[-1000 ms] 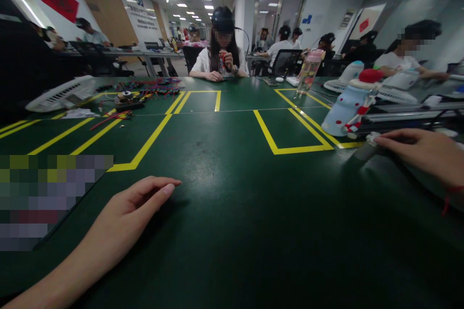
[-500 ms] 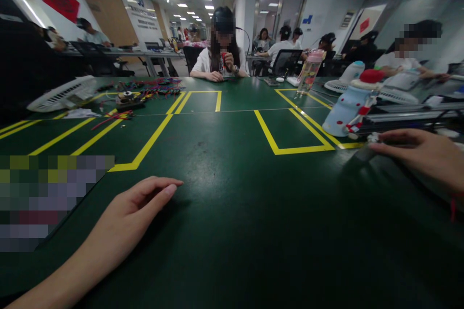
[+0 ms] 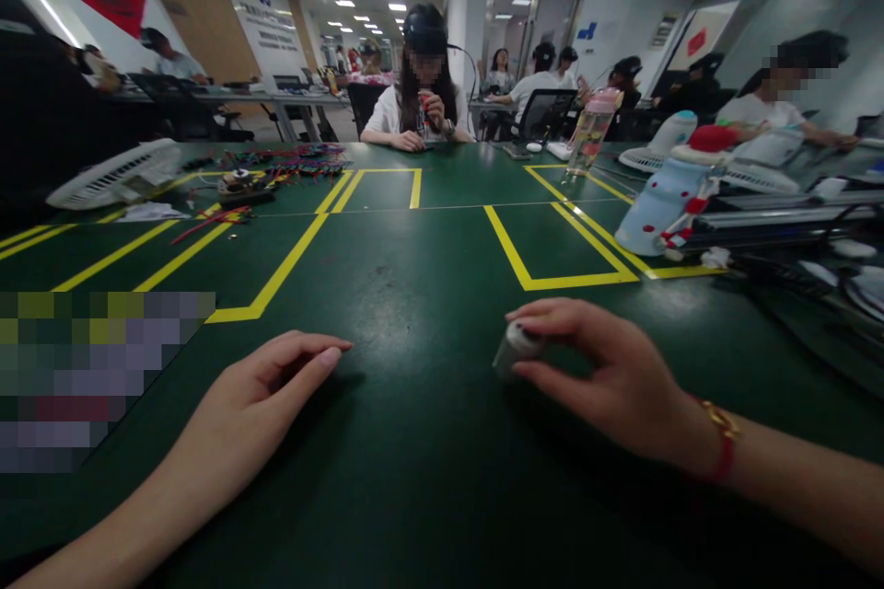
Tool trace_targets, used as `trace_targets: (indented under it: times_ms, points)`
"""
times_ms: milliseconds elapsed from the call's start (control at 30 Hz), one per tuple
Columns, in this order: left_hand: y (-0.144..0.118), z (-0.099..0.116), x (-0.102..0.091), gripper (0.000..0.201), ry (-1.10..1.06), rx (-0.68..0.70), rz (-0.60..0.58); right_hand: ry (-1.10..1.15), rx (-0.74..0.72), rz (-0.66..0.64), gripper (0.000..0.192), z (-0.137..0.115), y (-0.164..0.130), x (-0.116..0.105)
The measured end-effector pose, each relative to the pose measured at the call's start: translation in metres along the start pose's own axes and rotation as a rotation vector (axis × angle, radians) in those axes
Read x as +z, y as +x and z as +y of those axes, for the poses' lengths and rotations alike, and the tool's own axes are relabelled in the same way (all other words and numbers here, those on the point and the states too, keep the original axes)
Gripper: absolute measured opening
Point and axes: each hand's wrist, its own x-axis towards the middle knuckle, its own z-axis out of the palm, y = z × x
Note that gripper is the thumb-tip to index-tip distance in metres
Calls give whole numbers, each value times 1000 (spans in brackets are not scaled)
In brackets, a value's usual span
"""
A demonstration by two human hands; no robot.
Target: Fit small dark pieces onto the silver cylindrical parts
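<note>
Right hand (image 3: 614,377) has swung in from beside the white crumple (image 3: 715,257) at the table's right to the near middle, bringing a small grey cylinder (image 3: 517,355) with it, while the left hand (image 3: 266,386) has hardly shifted. Between the right index finger and thumb sits the cylinder, clamped by their tips: the index finger lies over its upper end, the thumb bears on its lower right side, and its left side shows free of both. It leans a little, upper end to the right; its foot is blurred, so I cannot tell whether it touches the table (image 3: 428,460). Well apart, across bare green surface, the left hand lies low with its fingers loosely curled, thumb and index finger close together; whether their tips meet I cannot tell. A red band (image 3: 724,460) circles the right wrist. Beyond that hand runs yellow tape (image 3: 580,283), with a blue bottle (image 3: 649,213) standing just past it near the crumple. On the far left lie tangled wires (image 3: 296,161) and a white fan (image 3: 114,177). Across the table sits a person (image 3: 390,115), hands close to the tabletop.
</note>
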Motion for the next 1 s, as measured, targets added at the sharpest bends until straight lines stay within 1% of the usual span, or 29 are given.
trace_targets:
  times_ms: [67,133,200,233,300,333,367,467,533,567,633,700,767,867,933,1000]
  points:
    - [2,-6,1,37,-3,21,4,41,-102,-105,27,-9,1,22]
    - [4,-10,2,37,-10,58,-1,73,-141,-139,27,-9,1,33]
    - [4,-9,5,36,-9,112,-8,86,-106,-150,34,-5,-1,37]
    - [4,-4,8,34,-7,148,-22,100,-68,-153,41,-2,-3,38]
    - [2,12,15,30,-12,240,-71,156,10,-159,62,1,-5,39]
    - [0,23,20,28,-26,298,-97,192,39,-163,70,2,-5,40]
    - [-1,35,25,27,-43,357,-122,223,58,-170,74,3,-6,41]
    - [-3,69,38,21,-92,546,-170,247,94,-192,67,3,-6,43]
    - [-1,82,42,17,-122,598,-147,235,107,-191,64,3,-6,43]
    - [0,84,42,16,-136,594,-122,223,111,-185,64,3,-6,42]
    - [3,83,41,14,-155,549,-62,186,116,-173,60,2,-5,38]
    - [6,75,40,14,-153,498,-54,137,116,-157,53,3,-5,35]
    - [8,66,45,14,-126,472,-133,102,110,-146,44,3,-4,32]
    - [10,55,59,13,-47,505,-259,82,107,-129,37,3,-5,32]
    - [11,51,67,12,21,542,-275,70,116,-102,37,2,-5,33]
    - [11,51,71,14,47,560,-284,42,121,-51,37,3,-4,30]
